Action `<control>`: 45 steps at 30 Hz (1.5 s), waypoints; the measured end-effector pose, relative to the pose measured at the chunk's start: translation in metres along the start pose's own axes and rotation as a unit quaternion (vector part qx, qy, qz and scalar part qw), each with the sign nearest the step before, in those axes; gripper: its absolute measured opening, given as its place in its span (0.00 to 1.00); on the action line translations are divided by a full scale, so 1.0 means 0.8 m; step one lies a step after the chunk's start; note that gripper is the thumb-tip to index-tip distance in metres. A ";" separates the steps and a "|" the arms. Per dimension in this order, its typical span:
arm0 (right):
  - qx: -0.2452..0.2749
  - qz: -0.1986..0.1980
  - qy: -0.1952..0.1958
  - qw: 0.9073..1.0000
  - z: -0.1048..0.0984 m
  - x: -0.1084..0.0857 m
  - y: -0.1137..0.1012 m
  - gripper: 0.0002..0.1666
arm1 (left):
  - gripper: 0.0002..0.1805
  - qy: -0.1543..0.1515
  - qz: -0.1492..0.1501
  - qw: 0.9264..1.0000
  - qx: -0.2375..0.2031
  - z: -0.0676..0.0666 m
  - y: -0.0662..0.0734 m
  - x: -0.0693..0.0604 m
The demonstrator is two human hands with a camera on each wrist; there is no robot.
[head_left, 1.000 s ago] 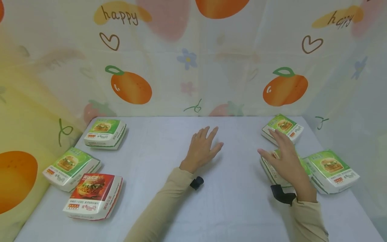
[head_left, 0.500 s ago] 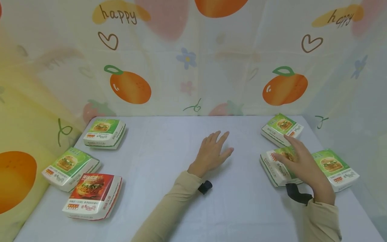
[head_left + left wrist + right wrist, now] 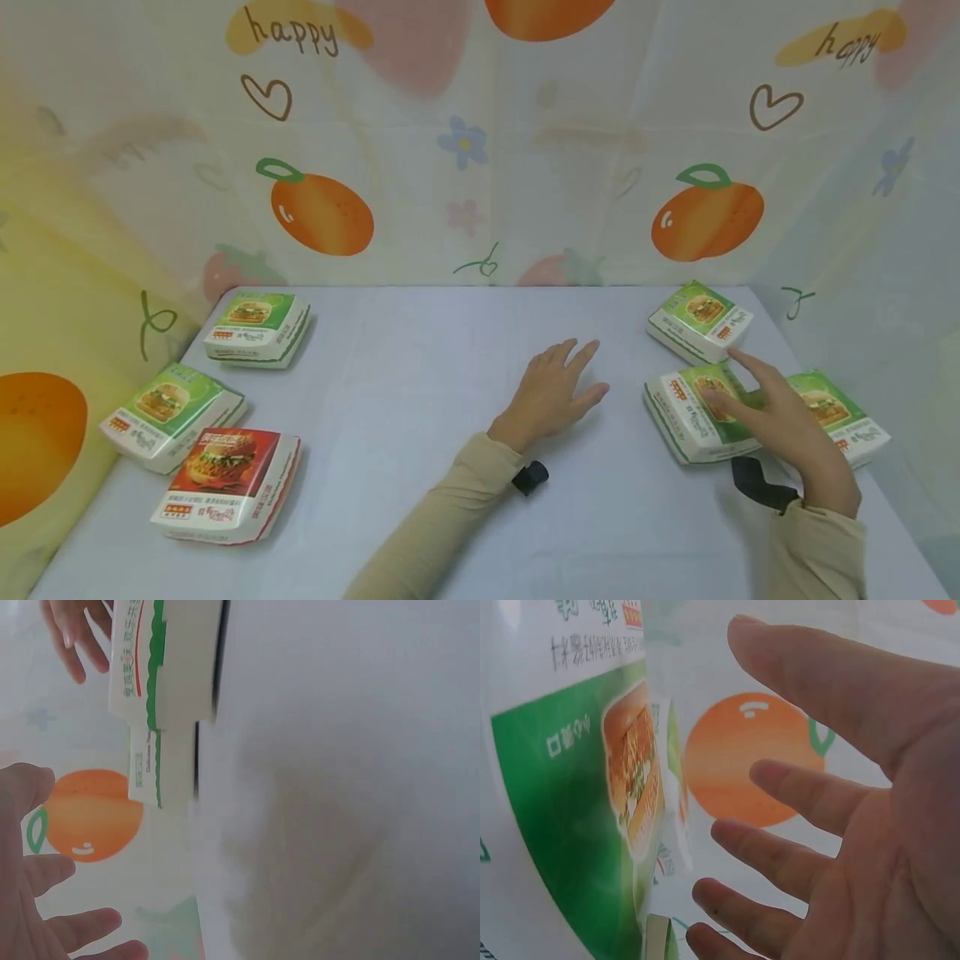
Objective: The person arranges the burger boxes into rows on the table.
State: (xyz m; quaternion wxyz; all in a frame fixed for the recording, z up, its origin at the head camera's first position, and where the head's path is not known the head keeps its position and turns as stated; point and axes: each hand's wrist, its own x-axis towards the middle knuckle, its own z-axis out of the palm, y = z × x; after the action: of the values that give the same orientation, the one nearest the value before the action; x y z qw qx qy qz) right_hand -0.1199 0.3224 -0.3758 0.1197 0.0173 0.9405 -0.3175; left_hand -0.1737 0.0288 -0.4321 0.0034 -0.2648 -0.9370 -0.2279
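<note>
The left hand (image 3: 550, 390) and right hand (image 3: 791, 425) are hovering spread and empty, the right near a square green-and-white paper box (image 3: 688, 421)

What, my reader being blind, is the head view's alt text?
A person's open right grip is by three green boxes at right on a table; the left grip is open too. Two green boxes and a red box lie left.

Wide lane across the counter (image 3: 390, 400) between red box (image 3: 221, 487) and left grip (image 3: 551, 392), narrower gap on to inner green box (image 3: 701, 422) below right grip (image 3: 789, 425), two other green boxes (image 3: 699, 321) just beside — cloth wall (image 3: 555, 183) behind
</note>
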 end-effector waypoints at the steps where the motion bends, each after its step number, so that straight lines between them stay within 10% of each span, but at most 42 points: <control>1: 0.000 0.003 -0.001 1.000 0.000 0.000 0.001 0.56 | 0.34 -0.004 0.001 1.000 -0.004 0.002 0.002 0.000; 45: -0.010 -0.006 -0.031 0.999 0.011 0.008 0.014 0.58 | 0.40 -0.087 0.039 0.990 -0.106 0.058 0.062 0.013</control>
State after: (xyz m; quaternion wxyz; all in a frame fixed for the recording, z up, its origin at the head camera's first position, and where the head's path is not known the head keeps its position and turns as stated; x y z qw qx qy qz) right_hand -0.1228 0.3260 -0.3902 0.1473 0.0003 0.9394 -0.3097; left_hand -0.1522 0.0913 -0.4511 -0.0974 -0.3189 -0.8931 -0.3020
